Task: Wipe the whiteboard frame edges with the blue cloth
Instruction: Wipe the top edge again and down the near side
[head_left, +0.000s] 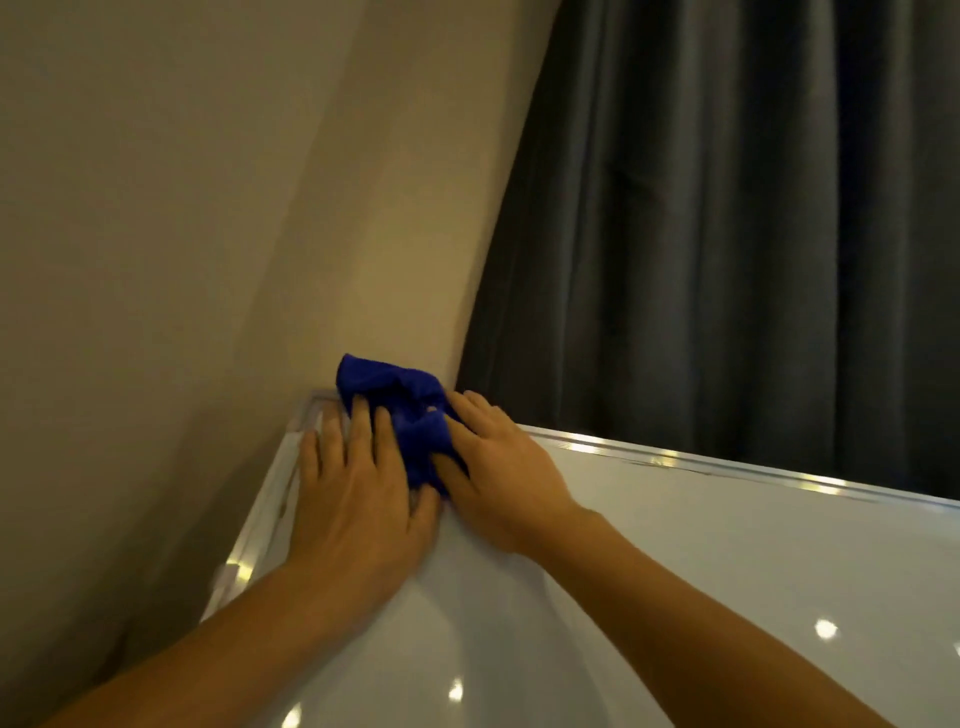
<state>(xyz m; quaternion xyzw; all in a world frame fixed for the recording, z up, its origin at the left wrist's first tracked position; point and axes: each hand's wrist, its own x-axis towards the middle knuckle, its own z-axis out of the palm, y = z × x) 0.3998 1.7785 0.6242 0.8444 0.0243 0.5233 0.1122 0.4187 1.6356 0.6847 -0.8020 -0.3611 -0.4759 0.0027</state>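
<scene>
A white whiteboard (675, 571) with a silver metal frame (701, 460) fills the lower right of the head view. A crumpled blue cloth (410, 410) lies bunched over the board's top left corner. My left hand (353, 488) presses flat on the board beside the left frame edge, its fingertips on the cloth's left part. My right hand (498, 473) rests on the cloth's right side, its fingers spread over the cloth and its thumb tucked against the cloth's lower fold. The frame corner under the cloth is hidden.
A beige wall (208, 234) runs behind and left of the board. Dark grey curtains (753, 234) hang behind the top frame edge on the right. Ceiling lights reflect as bright spots on the board.
</scene>
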